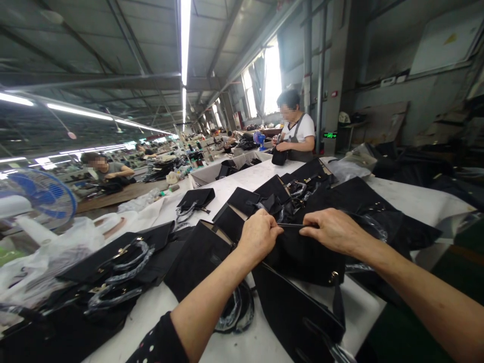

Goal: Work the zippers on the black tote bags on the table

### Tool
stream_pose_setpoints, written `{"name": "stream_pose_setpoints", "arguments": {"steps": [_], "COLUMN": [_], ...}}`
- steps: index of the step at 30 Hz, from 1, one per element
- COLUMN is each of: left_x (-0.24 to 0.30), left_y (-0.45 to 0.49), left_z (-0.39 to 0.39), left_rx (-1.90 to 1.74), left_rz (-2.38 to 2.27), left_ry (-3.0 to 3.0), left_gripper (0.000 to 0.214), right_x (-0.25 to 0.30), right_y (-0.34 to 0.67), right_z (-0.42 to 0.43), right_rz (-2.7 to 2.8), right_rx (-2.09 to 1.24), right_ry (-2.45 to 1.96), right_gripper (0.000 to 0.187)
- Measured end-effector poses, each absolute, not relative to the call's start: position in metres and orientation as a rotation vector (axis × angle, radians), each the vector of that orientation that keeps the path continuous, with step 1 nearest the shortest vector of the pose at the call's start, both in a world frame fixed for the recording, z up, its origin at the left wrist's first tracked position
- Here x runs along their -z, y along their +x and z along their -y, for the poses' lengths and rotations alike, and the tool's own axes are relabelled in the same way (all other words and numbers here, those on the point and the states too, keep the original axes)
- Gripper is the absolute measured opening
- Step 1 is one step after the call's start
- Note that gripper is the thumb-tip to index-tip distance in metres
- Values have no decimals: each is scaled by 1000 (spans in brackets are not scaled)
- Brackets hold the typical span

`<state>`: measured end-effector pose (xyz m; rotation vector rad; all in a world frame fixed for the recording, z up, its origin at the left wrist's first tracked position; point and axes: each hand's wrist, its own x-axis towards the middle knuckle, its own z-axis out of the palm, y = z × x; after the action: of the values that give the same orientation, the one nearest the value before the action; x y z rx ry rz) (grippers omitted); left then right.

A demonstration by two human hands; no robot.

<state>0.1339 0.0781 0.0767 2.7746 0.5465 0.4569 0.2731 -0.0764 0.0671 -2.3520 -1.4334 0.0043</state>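
Pinched at its straight top edge by the left hand (260, 234) and right hand (327, 231), set slightly apart, the black handbag (302, 257) over the white tabletop (242, 176) looks light, smooth and semi-stiff, probably best held there, away from its shiny gold-toned metal fitting (333, 277).

The left hand (260, 234) and right hand (330, 229) hide parts of the black bag's (306, 254) top edge. The picture's left side crops the fan (45, 191); its bottom cuts the dotted sleeve (161, 343). The co-worker's dark piece (280, 157), seemingly a bag, is too small to make out.
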Motion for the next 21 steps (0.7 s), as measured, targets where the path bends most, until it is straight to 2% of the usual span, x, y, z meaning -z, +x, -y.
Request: {"name": "stream_pose_setpoints", "arguments": {"steps": [8, 12, 21], "left_x": [-77, -74, -72], "left_y": [136, 135, 129], "left_z": [-78, -81, -84], "left_rx": [-451, -496, -546], "left_rz": [-578, -567, -590], "left_ry": [2761, 2727, 2637], "left_gripper": [14, 17, 14], "right_x": [-68, -65, -53], "right_y": [273, 269, 282], "right_z": [63, 52, 52], "right_rz": [1511, 1620, 1534], "right_rx": [-35, -45, -126], "right_ry": [-2389, -2234, -2207], "right_gripper": [30, 28, 30]}}
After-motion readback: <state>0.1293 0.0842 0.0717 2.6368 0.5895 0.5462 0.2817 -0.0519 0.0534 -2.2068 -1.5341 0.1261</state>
